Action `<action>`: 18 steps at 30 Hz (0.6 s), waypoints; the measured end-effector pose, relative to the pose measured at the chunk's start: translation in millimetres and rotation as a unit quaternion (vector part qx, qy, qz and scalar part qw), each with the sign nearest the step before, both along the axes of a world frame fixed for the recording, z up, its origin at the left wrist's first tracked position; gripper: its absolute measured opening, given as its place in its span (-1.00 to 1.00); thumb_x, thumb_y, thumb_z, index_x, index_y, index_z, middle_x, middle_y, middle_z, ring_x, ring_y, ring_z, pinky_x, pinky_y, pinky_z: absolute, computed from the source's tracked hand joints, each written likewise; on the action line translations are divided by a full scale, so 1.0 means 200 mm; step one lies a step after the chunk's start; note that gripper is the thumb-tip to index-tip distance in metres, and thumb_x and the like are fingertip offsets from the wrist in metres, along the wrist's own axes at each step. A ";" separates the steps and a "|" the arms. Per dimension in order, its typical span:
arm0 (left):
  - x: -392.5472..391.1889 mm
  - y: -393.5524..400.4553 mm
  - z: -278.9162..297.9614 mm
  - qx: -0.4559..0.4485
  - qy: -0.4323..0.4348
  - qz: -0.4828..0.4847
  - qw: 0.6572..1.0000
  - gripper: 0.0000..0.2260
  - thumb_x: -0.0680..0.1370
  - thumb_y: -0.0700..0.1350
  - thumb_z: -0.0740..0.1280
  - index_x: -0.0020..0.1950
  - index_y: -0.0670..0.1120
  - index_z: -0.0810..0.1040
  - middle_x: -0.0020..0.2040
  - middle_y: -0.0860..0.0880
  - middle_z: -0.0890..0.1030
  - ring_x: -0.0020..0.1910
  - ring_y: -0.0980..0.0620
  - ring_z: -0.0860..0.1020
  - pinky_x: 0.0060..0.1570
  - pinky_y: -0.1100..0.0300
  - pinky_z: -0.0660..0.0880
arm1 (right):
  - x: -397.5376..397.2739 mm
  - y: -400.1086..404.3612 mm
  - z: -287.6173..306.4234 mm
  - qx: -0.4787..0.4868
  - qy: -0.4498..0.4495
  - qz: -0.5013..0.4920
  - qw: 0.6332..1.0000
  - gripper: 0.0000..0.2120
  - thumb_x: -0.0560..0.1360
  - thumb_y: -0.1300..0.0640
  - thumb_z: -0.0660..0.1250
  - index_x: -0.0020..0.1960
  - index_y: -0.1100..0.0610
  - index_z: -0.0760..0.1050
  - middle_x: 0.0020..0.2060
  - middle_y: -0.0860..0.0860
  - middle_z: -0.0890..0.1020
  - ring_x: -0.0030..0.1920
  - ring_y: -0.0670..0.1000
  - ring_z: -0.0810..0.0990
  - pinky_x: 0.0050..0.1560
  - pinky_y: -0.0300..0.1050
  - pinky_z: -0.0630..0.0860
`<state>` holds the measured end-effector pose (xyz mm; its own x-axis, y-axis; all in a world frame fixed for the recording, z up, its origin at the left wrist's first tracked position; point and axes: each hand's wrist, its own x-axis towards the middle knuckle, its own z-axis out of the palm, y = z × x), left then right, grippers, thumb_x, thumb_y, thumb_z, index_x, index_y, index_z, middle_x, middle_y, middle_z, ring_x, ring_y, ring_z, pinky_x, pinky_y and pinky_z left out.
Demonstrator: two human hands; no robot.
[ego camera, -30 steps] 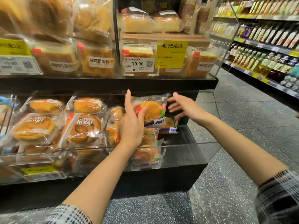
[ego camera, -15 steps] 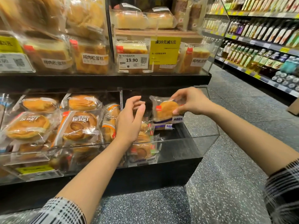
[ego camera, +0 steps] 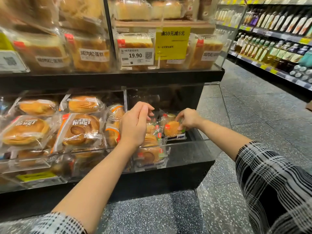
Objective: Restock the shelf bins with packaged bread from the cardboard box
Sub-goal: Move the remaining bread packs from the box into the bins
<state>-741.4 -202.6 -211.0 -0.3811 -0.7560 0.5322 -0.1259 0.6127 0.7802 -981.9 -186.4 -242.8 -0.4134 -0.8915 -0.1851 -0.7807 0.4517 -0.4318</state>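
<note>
My right hand [ego camera: 188, 119] pinches a round bread packet [ego camera: 172, 129] by its right edge, low in the right clear bin [ego camera: 187, 149] of the lower shelf. That packet leans against several other packets [ego camera: 150, 141] stacked at the bin's left side. My left hand [ego camera: 135, 125] hovers over those stacked packets with fingers loosely curled, holding nothing. The cardboard box is out of view.
The left bin [ego camera: 33, 159] holds larger packaged buns [ego camera: 77, 129]. The upper shelf [ego camera: 118, 76] carries cake boxes, a 19.90 price tag [ego camera: 135, 55] and a yellow sign [ego camera: 172, 43]. Bottle shelves [ego camera: 278, 48] line the aisle's right side, across speckled floor [ego camera: 253, 115].
My right hand has lowered the bread packet from above the bin down into it. My left hand has curled its fingers and stayed over the stacked packets.
</note>
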 end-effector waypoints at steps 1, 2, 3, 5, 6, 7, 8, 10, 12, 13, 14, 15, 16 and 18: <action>0.00 0.00 0.00 -0.002 0.001 -0.001 1.000 -0.74 0.60 0.00 0.05 -0.04 0.02 0.53 -0.22 0.13 0.58 -0.21 0.15 0.55 -0.12 0.02 0.53 | 0.00 0.00 -0.01 0.010 0.019 0.005 1.000 -0.57 0.27 0.25 0.59 0.12 0.15 0.61 0.01 0.11 0.64 -0.07 0.00 0.57 -0.14 -0.18 0.55; 0.00 0.00 0.00 -0.003 0.001 0.000 1.000 -0.74 0.60 -0.01 0.06 -0.04 0.02 0.53 -0.22 0.13 0.58 -0.21 0.15 0.55 -0.12 0.01 0.53 | 0.00 0.00 -0.02 0.013 0.047 0.014 0.999 -0.56 0.26 0.20 0.59 0.13 0.12 0.61 0.04 0.08 0.65 0.01 0.02 0.57 -0.03 -0.14 0.53; -0.01 0.00 0.00 -0.002 0.000 0.002 1.000 -0.75 0.60 -0.02 0.06 -0.04 0.02 0.53 -0.22 0.13 0.58 -0.21 0.14 0.56 -0.12 0.01 0.54 | 0.00 0.00 -0.02 0.012 0.082 0.023 0.996 -0.54 0.26 0.14 0.59 0.14 0.10 0.61 0.08 0.07 0.63 0.11 0.05 0.55 0.07 -0.11 0.50; -0.01 0.00 0.00 0.004 0.002 0.006 1.000 -0.76 0.60 -0.02 0.08 -0.04 0.02 0.53 -0.23 0.13 0.58 -0.21 0.13 0.56 -0.12 -0.01 0.55 | 0.01 0.03 -0.01 0.004 0.139 0.033 0.990 -0.47 0.27 0.03 0.57 0.21 0.08 0.55 0.16 0.10 0.58 0.25 0.13 0.47 0.17 -0.06 0.45; 0.00 0.00 0.00 0.009 0.002 0.006 1.000 -0.76 0.60 -0.01 0.09 -0.04 0.01 0.54 -0.23 0.13 0.58 -0.21 0.12 0.57 -0.12 -0.02 0.55 | 0.03 0.05 0.00 -0.004 0.159 0.029 0.987 -0.41 0.27 -0.01 0.57 0.25 0.07 0.50 0.18 0.13 0.54 0.24 0.16 0.46 0.17 -0.03 0.46; 0.00 0.01 0.01 0.014 -0.004 0.005 1.000 -0.77 0.59 0.00 0.11 -0.03 0.00 0.54 -0.23 0.12 0.58 -0.20 0.10 0.57 -0.11 -0.04 0.56 | 0.04 0.06 0.01 -0.014 0.173 0.021 0.985 -0.32 0.26 -0.03 0.58 0.31 0.08 0.44 0.19 0.15 0.50 0.23 0.18 0.46 0.17 0.01 0.48; 0.01 0.01 0.02 0.021 -0.021 0.002 1.000 -0.79 0.60 0.01 0.13 -0.01 -0.01 0.54 -0.21 0.11 0.58 -0.18 0.08 0.58 -0.09 -0.04 0.56 | 0.06 0.08 0.04 -0.026 0.180 0.009 0.983 -0.25 0.25 -0.03 0.59 0.35 0.09 0.38 0.21 0.16 0.46 0.23 0.20 0.46 0.17 0.05 0.49; 0.02 0.01 0.06 0.040 -0.069 -0.012 0.997 -0.88 0.61 -0.04 0.20 0.02 0.00 0.52 -0.14 0.08 0.59 -0.12 0.08 0.57 -0.01 0.00 0.56 | 0.11 0.11 0.11 -0.069 0.181 -0.009 0.981 -0.25 0.29 -0.01 0.57 0.38 0.09 0.32 0.21 0.16 0.44 0.22 0.19 0.46 0.16 0.08 0.50; 0.04 0.02 0.11 0.057 -0.109 -0.036 0.992 -0.91 0.60 -0.11 0.24 0.04 0.00 0.53 -0.07 0.05 0.60 -0.05 0.09 0.57 0.06 0.06 0.55 | 0.18 0.15 0.19 -0.132 0.162 -0.010 0.978 -0.43 0.39 0.04 0.49 0.33 0.08 0.38 0.14 0.10 0.49 0.14 0.13 0.52 0.11 0.07 0.53; 0.07 0.02 0.14 0.058 -0.124 -0.049 0.989 -0.89 0.60 -0.14 0.25 0.04 0.01 0.55 -0.04 0.05 0.61 -0.03 0.10 0.57 0.08 0.07 0.54 | 0.23 0.17 0.23 -0.165 0.148 -0.006 0.975 -0.54 0.43 0.07 0.45 0.28 0.07 0.43 0.05 0.05 0.54 0.06 0.08 0.56 0.07 0.05 0.55; 0.11 0.03 0.17 0.059 -0.133 -0.067 0.987 -0.87 0.59 -0.17 0.25 0.05 0.00 0.56 -0.02 0.05 0.61 -0.02 0.12 0.57 0.08 0.08 0.54 | 0.27 0.19 0.27 -0.191 0.132 0.000 0.973 -0.65 0.46 0.09 0.40 0.23 0.06 0.48 -0.06 -0.01 0.57 -0.03 0.03 0.58 0.02 0.03 0.56; 0.15 0.04 0.19 0.064 -0.139 -0.095 0.984 -0.85 0.59 -0.20 0.25 0.06 -0.01 0.56 -0.01 0.06 0.61 -0.03 0.14 0.58 0.06 0.12 0.55 | 0.33 0.21 0.31 -0.212 0.120 0.009 0.970 -0.73 0.48 0.10 0.37 0.17 0.05 0.52 -0.16 -0.06 0.58 -0.10 -0.03 0.58 -0.02 0.01 0.57; 0.21 0.06 0.22 0.068 -0.145 -0.127 0.979 -0.85 0.59 -0.21 0.25 0.08 -0.02 0.56 -0.02 0.06 0.61 -0.05 0.16 0.59 0.03 0.18 0.55 | 0.38 0.23 0.35 -0.230 0.112 0.020 0.967 -0.80 0.49 0.11 0.35 0.12 0.04 0.55 -0.23 -0.10 0.57 -0.15 -0.07 0.58 -0.04 -0.01 0.58; 0.36 0.08 0.26 0.064 -0.184 -0.185 0.963 -0.84 0.58 -0.24 0.28 0.11 -0.05 0.56 -0.04 0.05 0.62 -0.08 0.21 0.61 0.01 0.28 0.53 | 0.50 0.26 0.43 -0.263 0.103 0.051 0.958 -0.88 0.50 0.11 0.33 0.02 0.02 0.60 -0.26 -0.12 0.59 -0.19 -0.11 0.57 -0.08 -0.04 0.58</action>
